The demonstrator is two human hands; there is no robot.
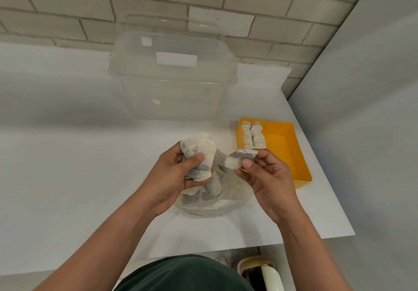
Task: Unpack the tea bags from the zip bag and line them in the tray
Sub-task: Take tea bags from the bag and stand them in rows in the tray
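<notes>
Hands point(174, 173) point(269, 177) grip soft, crinkled paper tea bags point(204, 151).

On the tabletop point(67, 155) a box point(172, 80) stands at upper centre of the frame, before the wall point(90, 7). The tray point(291, 155) lies right of centre, two rows of tea bags point(253, 136) along its left side. The zip bag point(214, 204) sits mid-frame, seemingly holding more, beneath the left hand point(174, 170) and right hand point(267, 173).

tea bags point(253, 138): two rows in yellow tray point(282, 152) | zip bag point(214, 204): part-full
</notes>
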